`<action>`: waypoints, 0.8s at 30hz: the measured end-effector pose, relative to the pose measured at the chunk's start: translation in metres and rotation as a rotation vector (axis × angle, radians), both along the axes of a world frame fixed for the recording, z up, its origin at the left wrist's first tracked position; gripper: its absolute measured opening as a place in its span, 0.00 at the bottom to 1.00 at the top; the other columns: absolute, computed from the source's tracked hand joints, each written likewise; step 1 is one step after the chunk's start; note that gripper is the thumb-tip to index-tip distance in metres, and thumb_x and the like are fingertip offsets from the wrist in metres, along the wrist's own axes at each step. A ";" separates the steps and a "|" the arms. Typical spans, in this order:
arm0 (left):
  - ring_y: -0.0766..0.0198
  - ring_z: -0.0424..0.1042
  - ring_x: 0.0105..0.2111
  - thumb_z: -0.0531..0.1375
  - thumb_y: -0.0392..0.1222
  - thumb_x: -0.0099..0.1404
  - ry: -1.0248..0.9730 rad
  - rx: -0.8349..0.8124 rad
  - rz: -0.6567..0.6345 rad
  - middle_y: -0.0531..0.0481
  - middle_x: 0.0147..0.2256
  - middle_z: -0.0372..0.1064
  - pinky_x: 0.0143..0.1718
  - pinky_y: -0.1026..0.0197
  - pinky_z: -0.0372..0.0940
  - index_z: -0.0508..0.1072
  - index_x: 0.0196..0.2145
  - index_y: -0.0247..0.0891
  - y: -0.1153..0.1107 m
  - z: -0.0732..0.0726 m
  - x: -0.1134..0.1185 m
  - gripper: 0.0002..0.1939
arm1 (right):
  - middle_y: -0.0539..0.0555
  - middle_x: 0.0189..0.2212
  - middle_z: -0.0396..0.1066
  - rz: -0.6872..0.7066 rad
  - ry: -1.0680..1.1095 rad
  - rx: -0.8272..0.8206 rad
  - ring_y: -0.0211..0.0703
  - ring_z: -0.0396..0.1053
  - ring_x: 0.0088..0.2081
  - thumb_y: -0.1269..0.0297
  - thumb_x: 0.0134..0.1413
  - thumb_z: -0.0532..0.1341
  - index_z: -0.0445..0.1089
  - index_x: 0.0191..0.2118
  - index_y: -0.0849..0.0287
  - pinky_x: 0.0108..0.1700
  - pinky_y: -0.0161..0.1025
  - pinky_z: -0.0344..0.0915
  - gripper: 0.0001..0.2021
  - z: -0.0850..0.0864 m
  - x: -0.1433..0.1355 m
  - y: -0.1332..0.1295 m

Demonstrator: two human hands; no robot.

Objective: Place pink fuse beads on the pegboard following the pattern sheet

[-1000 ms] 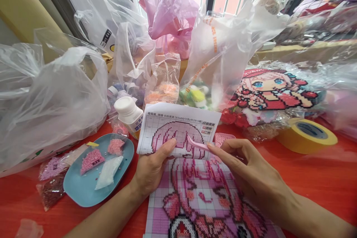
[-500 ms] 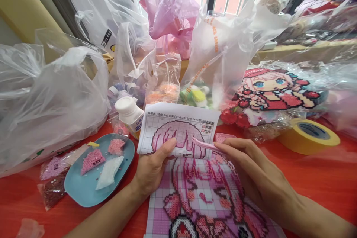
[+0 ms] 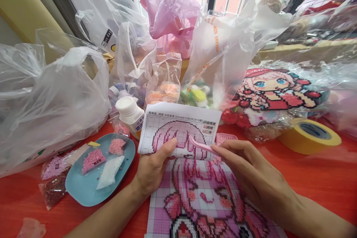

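Observation:
My left hand (image 3: 154, 163) is closed on a folded paper pattern chart (image 3: 181, 119), thumb across its front; the chart shows a gridded pink-haired head. Between the fingers of my right hand (image 3: 251, 174) are pink tweezers (image 3: 202, 145), their curved tip over the printed hair, whether touching I cannot tell. Beneath both hands lies a pegboard with a fuse-bead picture (image 3: 208, 202) of a pink-haired figure, its top covered by the chart. A small pink bead tray (image 3: 224, 138) sits behind my right fingers, partly hidden.
At left a blue plate (image 3: 75, 189) carries small bags of pink and white beads, with more bead bags (image 3: 52, 189) beside it. A white bottle (image 3: 129, 113) stands behind. Yellow tape (image 3: 295, 137) and a finished bead picture (image 3: 279, 89) lie right. Plastic bags (image 3: 64, 100) line the back.
The tweezers' tip has shifted slightly left and up across the chart, with my right hand moving a little. My left hand still holds the paper in nearly the same place.

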State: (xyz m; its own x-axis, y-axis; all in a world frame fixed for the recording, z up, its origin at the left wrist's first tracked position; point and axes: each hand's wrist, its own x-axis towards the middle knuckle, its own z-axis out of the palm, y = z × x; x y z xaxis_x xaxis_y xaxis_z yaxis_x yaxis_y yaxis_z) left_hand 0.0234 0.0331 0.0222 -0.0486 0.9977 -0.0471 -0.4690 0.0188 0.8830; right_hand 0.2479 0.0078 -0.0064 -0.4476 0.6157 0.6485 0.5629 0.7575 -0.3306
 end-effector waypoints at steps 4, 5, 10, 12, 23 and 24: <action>0.60 0.76 0.46 0.69 0.37 0.56 -0.008 -0.013 -0.011 0.54 0.47 0.78 0.50 0.61 0.70 0.70 0.57 0.47 0.000 -0.001 -0.001 0.32 | 0.59 0.47 0.61 0.024 -0.027 -0.070 0.41 0.67 0.49 0.77 0.64 0.49 0.51 0.68 0.50 0.48 0.37 0.70 0.29 -0.003 0.003 -0.002; 0.60 0.76 0.46 0.69 0.37 0.56 -0.007 -0.014 -0.015 0.53 0.47 0.78 0.49 0.60 0.70 0.70 0.58 0.47 -0.001 -0.001 -0.001 0.31 | 0.59 0.47 0.61 0.027 -0.034 -0.085 0.41 0.67 0.49 0.77 0.64 0.49 0.50 0.68 0.50 0.48 0.37 0.70 0.29 -0.004 0.003 -0.002; 0.60 0.76 0.46 0.69 0.36 0.57 -0.010 -0.007 -0.014 0.53 0.47 0.77 0.49 0.60 0.70 0.69 0.58 0.47 -0.001 0.000 -0.001 0.32 | 0.58 0.48 0.60 0.037 -0.040 -0.119 0.41 0.67 0.49 0.77 0.63 0.49 0.49 0.68 0.48 0.49 0.38 0.69 0.31 -0.004 0.004 -0.002; 0.59 0.76 0.46 0.69 0.36 0.57 -0.011 -0.008 -0.016 0.53 0.48 0.77 0.51 0.58 0.70 0.69 0.58 0.47 -0.001 0.000 -0.001 0.32 | 0.58 0.48 0.60 0.039 -0.041 -0.126 0.41 0.67 0.49 0.77 0.63 0.49 0.49 0.68 0.47 0.49 0.38 0.69 0.31 -0.004 0.004 -0.002; 0.59 0.77 0.46 0.69 0.36 0.56 -0.010 -0.013 -0.007 0.53 0.46 0.78 0.47 0.60 0.71 0.67 0.60 0.48 -0.001 0.001 0.000 0.34 | 0.59 0.49 0.63 -0.009 -0.008 -0.046 0.42 0.68 0.51 0.80 0.62 0.48 0.52 0.68 0.52 0.49 0.37 0.71 0.30 -0.005 0.004 -0.002; 0.59 0.77 0.45 0.69 0.36 0.56 -0.008 -0.018 0.000 0.54 0.46 0.79 0.47 0.61 0.71 0.67 0.60 0.48 -0.001 0.001 0.000 0.35 | 0.60 0.50 0.63 -0.016 -0.001 -0.024 0.43 0.68 0.51 0.80 0.62 0.48 0.52 0.67 0.53 0.48 0.38 0.71 0.30 -0.004 0.003 -0.001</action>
State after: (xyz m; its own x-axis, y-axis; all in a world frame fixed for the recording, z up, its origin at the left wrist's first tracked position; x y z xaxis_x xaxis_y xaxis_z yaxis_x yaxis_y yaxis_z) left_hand 0.0231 0.0322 0.0232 -0.0485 0.9967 -0.0654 -0.4762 0.0344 0.8786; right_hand 0.2512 0.0066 -0.0103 -0.4384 0.6378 0.6333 0.5749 0.7406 -0.3480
